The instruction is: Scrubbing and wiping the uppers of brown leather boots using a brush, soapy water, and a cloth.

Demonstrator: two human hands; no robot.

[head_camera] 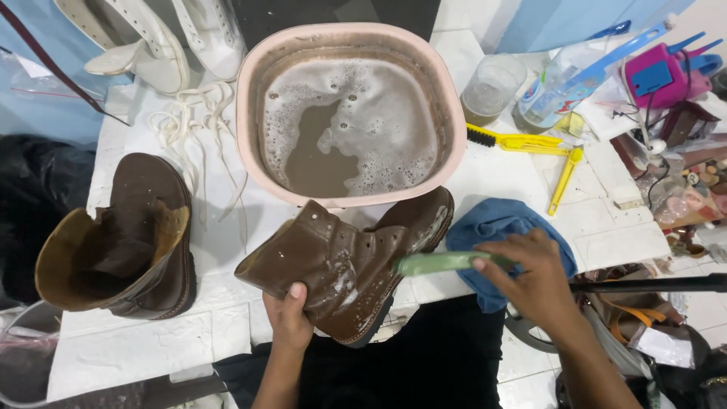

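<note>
My left hand [288, 319] grips a brown leather boot [344, 257] from below, holding it on its side over my lap; suds cling to its upper. My right hand [534, 276] holds a green brush [435, 263] whose head touches the boot's side near the sole. A second brown boot [125, 238] stands upright on the white tiled surface [227, 235] at the left, its top gaping open. A pink basin [250, 121] of brown soapy water sits just beyond the held boot.
A blue cloth [500, 220] lies under my right hand. A yellow brush [522, 142], a clear cup [492, 87], a plastic bottle [560, 83] and pink items [659, 76] crowd the right. White shoes [159, 38] and loose laces [197, 110] lie at the back left.
</note>
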